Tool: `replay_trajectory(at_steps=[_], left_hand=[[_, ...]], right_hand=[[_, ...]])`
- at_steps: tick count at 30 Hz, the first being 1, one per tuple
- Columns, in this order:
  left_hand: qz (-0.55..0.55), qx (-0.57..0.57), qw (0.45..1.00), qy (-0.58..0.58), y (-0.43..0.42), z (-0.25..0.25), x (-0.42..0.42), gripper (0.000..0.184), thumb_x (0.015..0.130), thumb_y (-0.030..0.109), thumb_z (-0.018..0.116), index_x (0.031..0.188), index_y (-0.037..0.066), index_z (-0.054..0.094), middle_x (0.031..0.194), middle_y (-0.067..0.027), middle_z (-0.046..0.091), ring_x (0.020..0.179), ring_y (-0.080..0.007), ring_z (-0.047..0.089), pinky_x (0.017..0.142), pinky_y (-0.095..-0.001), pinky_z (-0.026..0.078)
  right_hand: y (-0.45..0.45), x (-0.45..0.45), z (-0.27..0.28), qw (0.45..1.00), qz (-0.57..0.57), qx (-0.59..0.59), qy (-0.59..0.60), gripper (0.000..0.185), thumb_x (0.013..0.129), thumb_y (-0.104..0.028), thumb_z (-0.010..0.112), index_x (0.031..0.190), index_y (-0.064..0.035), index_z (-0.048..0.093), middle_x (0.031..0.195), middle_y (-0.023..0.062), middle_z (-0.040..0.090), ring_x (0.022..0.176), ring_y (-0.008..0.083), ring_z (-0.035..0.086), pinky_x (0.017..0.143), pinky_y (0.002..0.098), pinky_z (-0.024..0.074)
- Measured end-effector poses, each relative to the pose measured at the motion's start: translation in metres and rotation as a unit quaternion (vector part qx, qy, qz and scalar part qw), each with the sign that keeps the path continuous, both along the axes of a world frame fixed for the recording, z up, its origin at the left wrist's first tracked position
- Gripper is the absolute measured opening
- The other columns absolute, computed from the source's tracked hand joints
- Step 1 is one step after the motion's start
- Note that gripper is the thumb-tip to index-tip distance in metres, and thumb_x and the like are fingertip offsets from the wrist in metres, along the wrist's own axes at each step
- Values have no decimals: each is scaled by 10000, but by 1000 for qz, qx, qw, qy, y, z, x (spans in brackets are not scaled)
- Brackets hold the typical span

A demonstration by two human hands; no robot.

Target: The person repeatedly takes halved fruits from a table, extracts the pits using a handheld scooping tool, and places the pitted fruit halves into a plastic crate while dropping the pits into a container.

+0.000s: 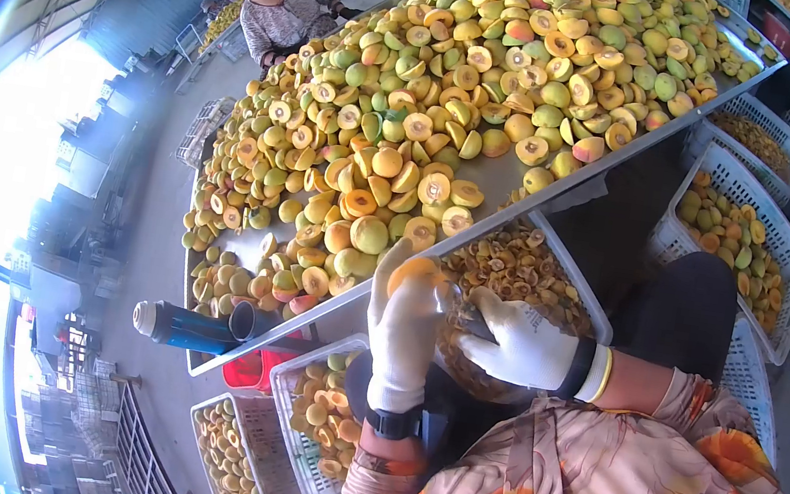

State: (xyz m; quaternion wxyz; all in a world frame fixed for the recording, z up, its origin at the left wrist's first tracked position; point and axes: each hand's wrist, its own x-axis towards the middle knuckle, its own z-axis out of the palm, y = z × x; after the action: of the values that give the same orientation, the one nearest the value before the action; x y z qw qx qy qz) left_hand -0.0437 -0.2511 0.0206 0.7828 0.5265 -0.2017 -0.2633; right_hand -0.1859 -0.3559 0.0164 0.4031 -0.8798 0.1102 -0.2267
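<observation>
My left hand (404,324), in a white glove with a dark watch at the wrist, is closed around a peach half (417,275) with orange flesh. Close beside it, my gloved right hand (524,346) is closed, its fingers pointing at the peach half. Something blurred lies between the fingertips, and I cannot make out what the right hand grips. Beneath both hands stands a crate (580,281) of brown pits and scraps. Just beyond them, a metal-edged table (496,172) bears a large heap of halved peaches (412,128).
A blue thermos (187,327) and a dark cup (253,321) are at the table's near left corner. Crates of peach halves (224,456) stand at lower left, another crate (787,242) at right. A co-worker (286,14) in a cap is across the table.
</observation>
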Motion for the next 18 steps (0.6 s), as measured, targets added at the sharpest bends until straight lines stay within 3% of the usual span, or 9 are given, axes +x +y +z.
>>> replay_trajectory(at_steps=[1, 3, 6, 9, 12, 15, 18], left_hand=[[-1, -11, 999, -35, 1, -1, -5, 540, 998, 333, 635, 1377, -41, 543, 1173, -123, 632, 1041, -216, 617, 956, -352, 503], [-27, -45, 998, 46, 9, 8, -20, 556, 1020, 379, 619, 1365, -51, 545, 1162, -122, 644, 1043, -207, 613, 951, -348, 501], [30, -16, 999, 23, 9, 7, -38, 467, 1058, 356, 576, 1333, -22, 581, 1126, -117, 676, 961, -176, 629, 864, -317, 532], [55, -23, 998, -30, 9, 5, -49, 451, 1071, 365, 557, 1326, -5, 592, 1127, -124, 702, 919, -161, 637, 794, -298, 549], [82, 4, 993, -87, 14, 7, -56, 469, 1066, 383, 566, 1318, -12, 593, 1127, -129, 706, 935, -159, 640, 796, -298, 547], [108, 12, 985, -136, 16, 10, -63, 479, 1058, 390, 581, 1308, -19, 596, 1112, -130, 704, 924, -157, 647, 789, -288, 546], [123, 11, 975, -184, 18, 10, -64, 478, 1055, 385, 590, 1294, -28, 602, 1088, -134, 704, 869, -153, 659, 760, -269, 548]], right_hand=[[3, -2, 0, 1000, -1, 3, -13, 317, 900, -240, 724, 1062, -15, 570, 820, 189, 690, 723, 374, 702, 629, 434, 530], [11, -5, -1, 999, 1, 8, -41, 299, 897, -221, 725, 1052, -20, 566, 822, 184, 688, 729, 371, 704, 636, 431, 532], [16, -2, -20, 984, 6, -110, -138, 288, 891, -187, 725, 1051, -17, 556, 849, 168, 688, 729, 363, 706, 643, 425, 533], [29, -15, -7, 998, -6, -3, -68, 281, 904, -161, 702, 1077, -2, 547, 895, 158, 693, 743, 358, 708, 652, 421, 532], [36, -16, -12, 990, -18, -25, -134, 283, 916, -180, 696, 1080, -6, 543, 901, 151, 696, 731, 368, 705, 649, 423, 535], [43, -16, -11, 996, -28, 14, -81, 187, 913, -145, 652, 1023, -37, 547, 793, 150, 677, 646, 341, 682, 569, 453, 511], [38, -5, -37, 989, 4, -91, -115, 161, 907, -127, 644, 1022, -41, 572, 806, 150, 682, 668, 332, 688, 585, 452, 516]])
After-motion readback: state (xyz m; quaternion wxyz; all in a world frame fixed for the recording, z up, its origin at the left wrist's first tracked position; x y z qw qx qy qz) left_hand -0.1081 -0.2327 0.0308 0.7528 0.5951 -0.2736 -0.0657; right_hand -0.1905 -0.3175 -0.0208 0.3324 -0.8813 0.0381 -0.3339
